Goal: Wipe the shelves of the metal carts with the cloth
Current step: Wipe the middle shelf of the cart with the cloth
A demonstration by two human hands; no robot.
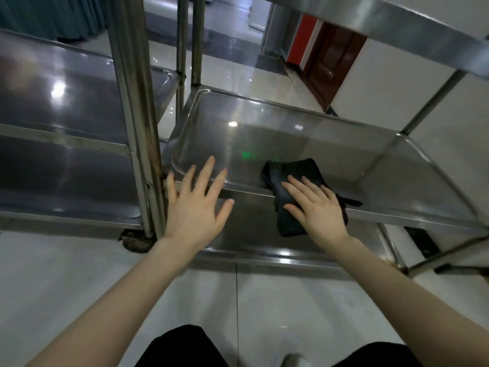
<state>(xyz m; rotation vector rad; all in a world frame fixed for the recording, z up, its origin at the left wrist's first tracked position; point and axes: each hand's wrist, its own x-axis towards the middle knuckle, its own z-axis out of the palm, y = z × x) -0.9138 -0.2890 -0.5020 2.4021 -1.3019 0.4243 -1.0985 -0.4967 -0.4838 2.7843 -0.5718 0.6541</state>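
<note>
Two carts stood side by side, the left cart [66,102] and the right cart [397,27]. On the right cart's middle shelf [291,133], the cloth [291,170] lay draped over the front rim, dark, folded and limp. It looked light and soft, likely to slide easily on slick steel, so a flat palm on its middle seemed the best hold. The right hand [317,207] pressed it with straight fingers; the left hand [195,207] was spread wide near the rim, perhaps touching it.

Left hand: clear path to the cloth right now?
Likely yes. The left hand is open and holds nothing, and only bare shelf rim lies between it and the cloth. The right hand lies flat on the cloth, covering its near part.
</note>
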